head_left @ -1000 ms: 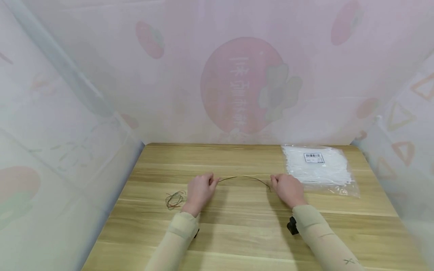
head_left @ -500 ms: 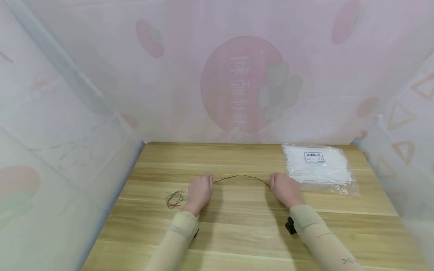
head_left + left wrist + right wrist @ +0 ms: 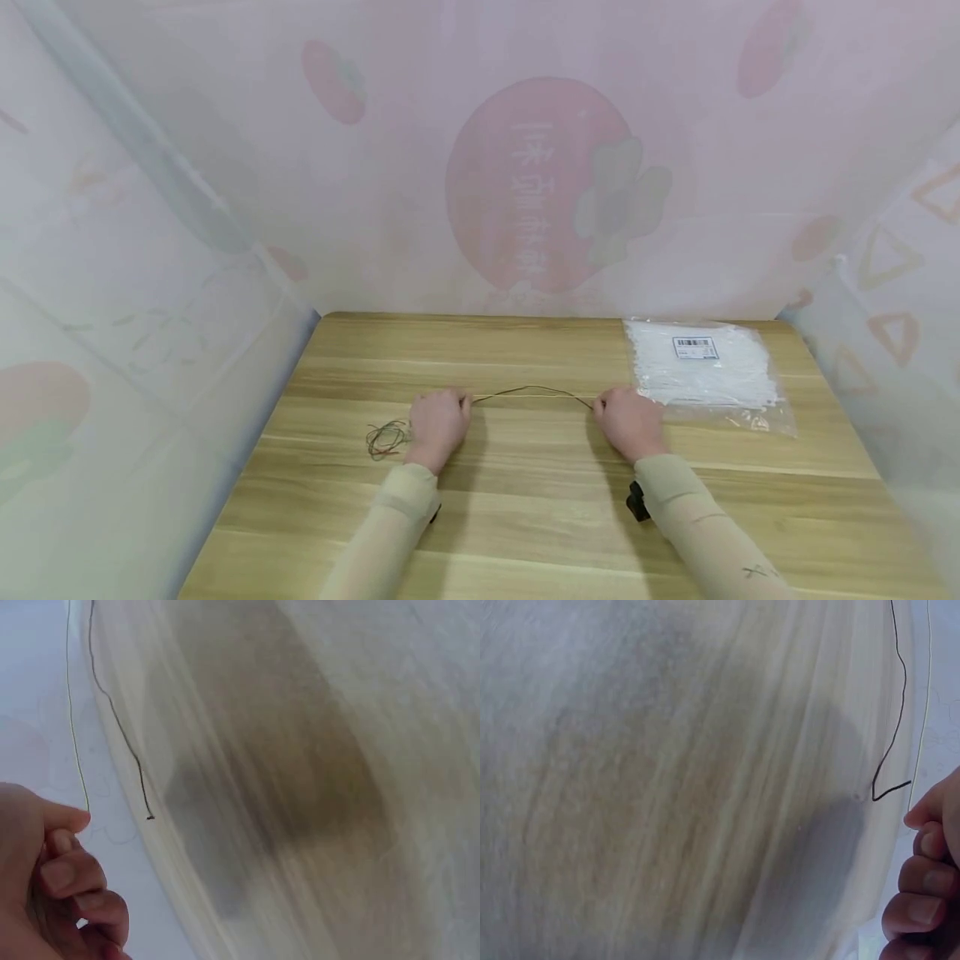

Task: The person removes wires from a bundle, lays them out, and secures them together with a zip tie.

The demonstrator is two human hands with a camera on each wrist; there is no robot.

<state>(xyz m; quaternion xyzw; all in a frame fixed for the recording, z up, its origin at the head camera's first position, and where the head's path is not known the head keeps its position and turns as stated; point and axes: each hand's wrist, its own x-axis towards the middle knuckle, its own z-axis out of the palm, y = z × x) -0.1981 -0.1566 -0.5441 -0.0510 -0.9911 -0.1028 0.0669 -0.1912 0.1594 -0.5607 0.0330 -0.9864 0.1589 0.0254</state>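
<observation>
A thin yellow wire (image 3: 534, 396) runs nearly straight between my two hands, a little off the table. My left hand (image 3: 438, 423) pinches its left end between thumb and forefinger, and the other fingers curl under, as the left wrist view shows. My right hand (image 3: 630, 421) pinches the right end in the same way. Close by, a dark wire (image 3: 531, 387) lies in a shallow arch on the table. Its tips lie apart from my fingers in the wrist views: one has a tiny knob (image 3: 151, 817), the other a sharp bend (image 3: 874, 798).
Beside my left wrist lies a loose coil of dark and reddish wires (image 3: 386, 439). Behind my right hand is a clear plastic bag (image 3: 705, 371) of white strips with a barcode label. The wooden table (image 3: 525, 517) ends at a printed cloth wall (image 3: 360, 208).
Both hands have shifted slightly, and the yellow wire has come down nearer to me, now crossing below the top of the dark wire's arch. The coil and bag stay put.
</observation>
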